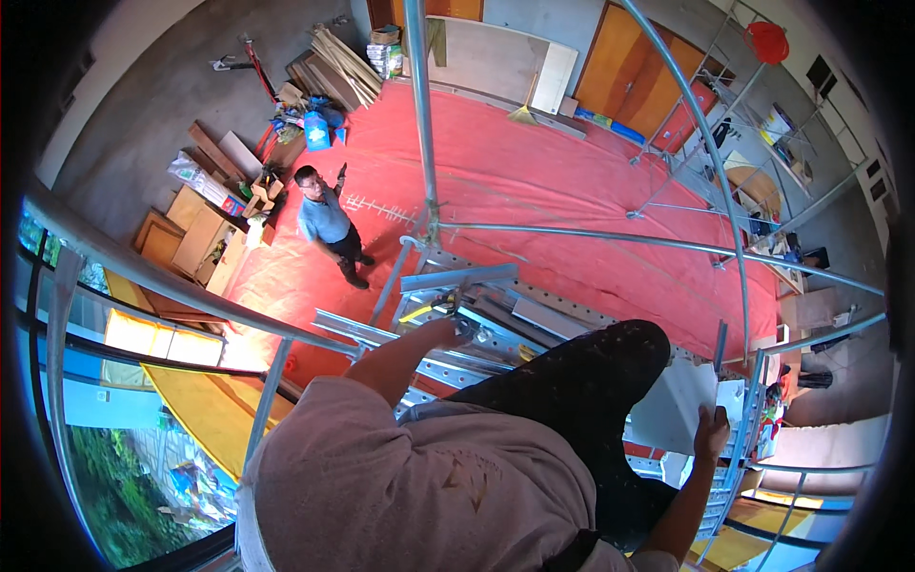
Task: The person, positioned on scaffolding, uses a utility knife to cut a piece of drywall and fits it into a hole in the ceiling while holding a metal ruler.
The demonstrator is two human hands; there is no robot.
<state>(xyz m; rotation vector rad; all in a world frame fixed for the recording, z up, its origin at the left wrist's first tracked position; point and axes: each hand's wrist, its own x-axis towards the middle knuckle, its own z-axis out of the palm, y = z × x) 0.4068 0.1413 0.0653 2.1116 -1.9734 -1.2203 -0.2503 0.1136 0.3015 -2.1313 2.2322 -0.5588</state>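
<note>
Board (pixel 675 408), pale, flat, thin, beside worker's paint-flecked dark trousers (pixel 581 381); R hand (pixel 712 432) pinches its edge. L hand (pixel 456 333) nr grey metal channel (pixel 457 278) on perforated steel deck (pixel 568 304); can't tell L grip.

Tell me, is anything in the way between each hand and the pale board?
For the right hand, nothing visible: it grips the pale board at its right edge. For the left hand, yes: the bent leg in dark trousers lies between it and the board in this view.
</note>
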